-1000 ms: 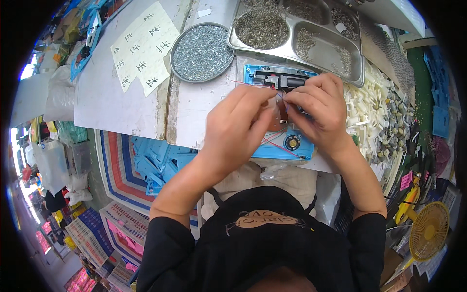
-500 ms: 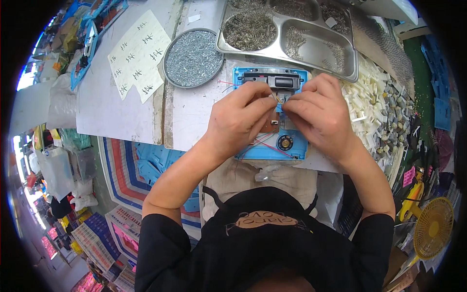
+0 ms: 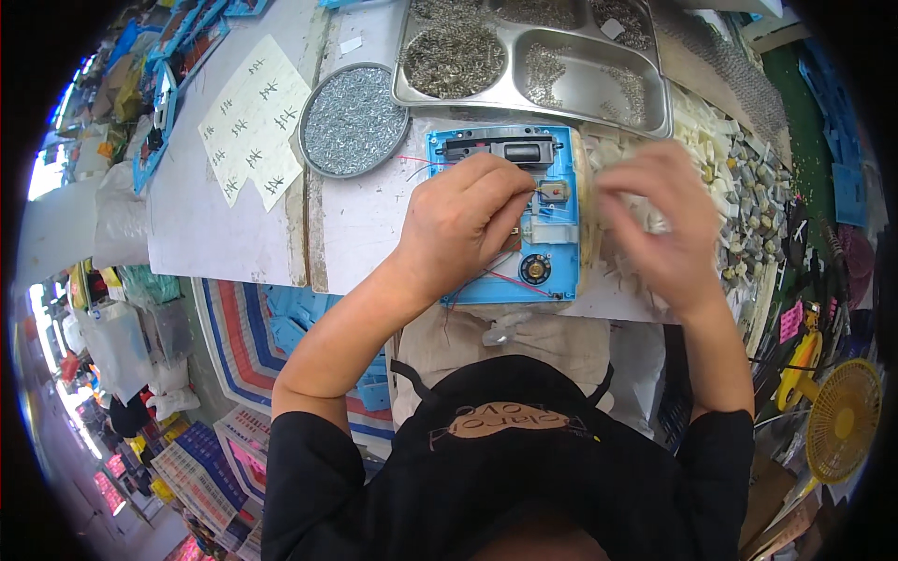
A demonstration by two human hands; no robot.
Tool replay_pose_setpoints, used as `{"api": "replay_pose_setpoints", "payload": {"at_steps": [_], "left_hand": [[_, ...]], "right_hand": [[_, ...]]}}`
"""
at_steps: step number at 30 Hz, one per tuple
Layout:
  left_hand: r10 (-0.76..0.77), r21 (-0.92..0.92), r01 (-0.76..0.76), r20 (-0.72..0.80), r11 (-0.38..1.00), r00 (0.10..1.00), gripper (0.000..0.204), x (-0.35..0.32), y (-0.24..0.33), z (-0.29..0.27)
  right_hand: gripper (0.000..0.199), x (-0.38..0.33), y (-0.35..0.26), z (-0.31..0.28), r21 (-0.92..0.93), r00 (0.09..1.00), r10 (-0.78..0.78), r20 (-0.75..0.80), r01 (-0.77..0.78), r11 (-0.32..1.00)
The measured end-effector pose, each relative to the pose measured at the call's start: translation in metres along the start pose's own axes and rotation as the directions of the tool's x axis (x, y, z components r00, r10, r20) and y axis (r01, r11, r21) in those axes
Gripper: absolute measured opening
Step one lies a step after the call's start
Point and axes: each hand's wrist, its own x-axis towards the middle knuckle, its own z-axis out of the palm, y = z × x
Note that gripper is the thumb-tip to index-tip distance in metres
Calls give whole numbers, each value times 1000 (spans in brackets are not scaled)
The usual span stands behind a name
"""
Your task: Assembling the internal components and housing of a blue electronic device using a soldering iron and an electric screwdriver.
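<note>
A light-blue plastic casing [image 3: 561,280] lies on the worktable in front of me. In it sit a black compartment piece [image 3: 505,151], a small silvery boxed part [image 3: 554,192], a clear plastic piece [image 3: 552,232], a round speaker [image 3: 535,269] and thin red wires [image 3: 516,280]. My left hand [image 3: 468,220] reaches over the casing's left half, thumb and forefinger pinched beside the silvery part; what they hold is too small to make out. Right of the casing, above white plastic parts, my right hand [image 3: 664,224] is blurred, thumb and fingers apart, with nothing seen between them.
A round tray of small metal pieces [image 3: 354,122] stands left of a steel compartment tray [image 3: 659,117] holding springs. Heaped white parts [image 3: 697,131] and small grey parts [image 3: 753,201] cover the right side. A marked paper sheet [image 3: 251,131] lies at left; a yellow fan [image 3: 844,421] stands at lower right.
My right hand has left the casing and moved right, spreading its fingers. My left hand stays pinched over the casing. The silvery part and the clear piece now show. The whole view has shifted slightly.
</note>
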Motion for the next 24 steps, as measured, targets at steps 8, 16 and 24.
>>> {"api": "replay_pose_setpoints", "payload": {"at_steps": [8,16,24], "left_hand": [[122,203,-119,-1,972,993,16,6,3,5],[162,318,-177,72,932,984,20,12,9,4],[46,263,-53,31,963,998,16,14,9,7]], "right_hand": [[36,-190,68,-179,655,350,832,-431,-512,555],[19,-217,161,-242,728,221,778,-588,-275,628],[40,-244,178,-293,606,173,723,-668,-438,665]]}}
